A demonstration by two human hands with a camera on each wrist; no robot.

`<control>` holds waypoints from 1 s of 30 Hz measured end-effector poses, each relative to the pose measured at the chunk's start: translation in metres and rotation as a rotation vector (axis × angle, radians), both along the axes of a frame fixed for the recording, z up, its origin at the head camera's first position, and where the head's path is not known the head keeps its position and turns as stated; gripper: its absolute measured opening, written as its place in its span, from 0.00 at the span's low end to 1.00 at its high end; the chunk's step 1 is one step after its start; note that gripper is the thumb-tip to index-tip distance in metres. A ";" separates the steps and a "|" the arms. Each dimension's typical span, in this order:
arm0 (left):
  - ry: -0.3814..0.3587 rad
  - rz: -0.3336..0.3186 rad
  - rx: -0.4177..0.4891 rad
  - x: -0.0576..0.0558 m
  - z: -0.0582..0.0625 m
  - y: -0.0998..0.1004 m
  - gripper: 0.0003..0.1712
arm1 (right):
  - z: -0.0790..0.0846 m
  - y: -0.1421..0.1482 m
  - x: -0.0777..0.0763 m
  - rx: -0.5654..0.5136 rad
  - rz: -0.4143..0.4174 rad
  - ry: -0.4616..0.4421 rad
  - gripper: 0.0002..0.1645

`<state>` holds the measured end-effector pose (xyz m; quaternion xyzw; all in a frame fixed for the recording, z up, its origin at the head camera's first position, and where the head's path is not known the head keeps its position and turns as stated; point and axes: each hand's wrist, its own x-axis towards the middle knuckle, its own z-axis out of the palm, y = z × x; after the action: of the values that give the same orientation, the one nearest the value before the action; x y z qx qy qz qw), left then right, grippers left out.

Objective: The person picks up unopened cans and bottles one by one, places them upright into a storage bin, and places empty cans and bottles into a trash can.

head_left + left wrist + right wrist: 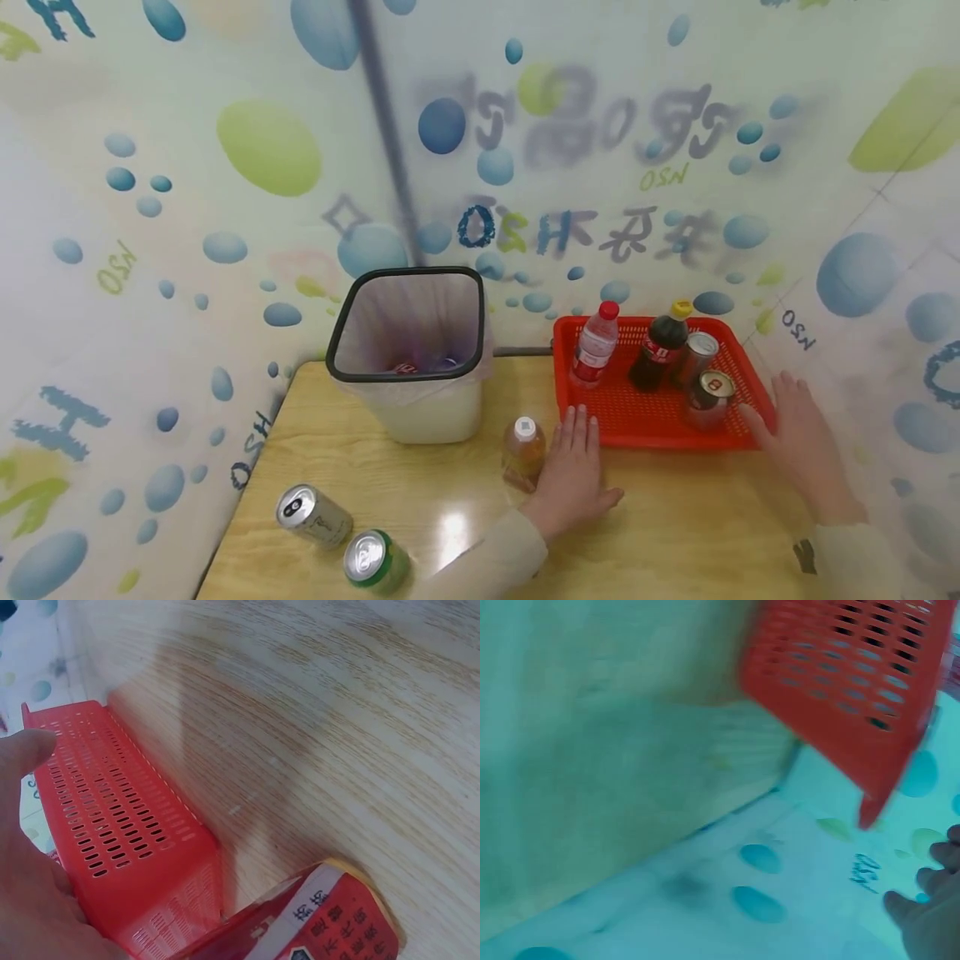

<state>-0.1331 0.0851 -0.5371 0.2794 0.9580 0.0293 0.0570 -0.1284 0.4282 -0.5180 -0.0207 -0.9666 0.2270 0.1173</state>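
Patterned sheeting [600,42] encloses the wooden worktop [675,517]. At the worktop's far right corner, a red basket [660,442] contains a red-capped bottle [596,346], a yellow-capped bottle [661,343] and two cans [712,400]. Left hand [570,483]: fingers straight, thumb spread, at the basket's near left corner, beside a white-capped bottle [522,454]. Right hand [808,442]: fingers extended, thumb apart, beside the basket's right rim. Contact with the basket cannot be determined. A bin [431,412] stands toward the far edge; a silver can [318,517] and a green can [378,562] occupy the left edge area.
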 end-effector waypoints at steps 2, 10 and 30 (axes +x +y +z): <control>0.003 0.003 0.003 -0.001 0.000 0.000 0.64 | -0.013 0.002 0.002 0.054 -0.007 0.001 0.55; 0.018 -0.039 -0.020 0.000 0.004 0.000 0.61 | -0.039 -0.002 0.009 0.125 -0.045 -0.095 0.63; 0.692 -0.345 0.667 0.018 0.051 -0.086 0.22 | -0.033 -0.009 0.010 0.117 -0.071 -0.243 0.63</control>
<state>-0.1152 -0.0009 -0.4865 0.4299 0.7993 0.2293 -0.3518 -0.1188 0.4188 -0.5511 -0.0756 -0.9839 0.1617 0.0086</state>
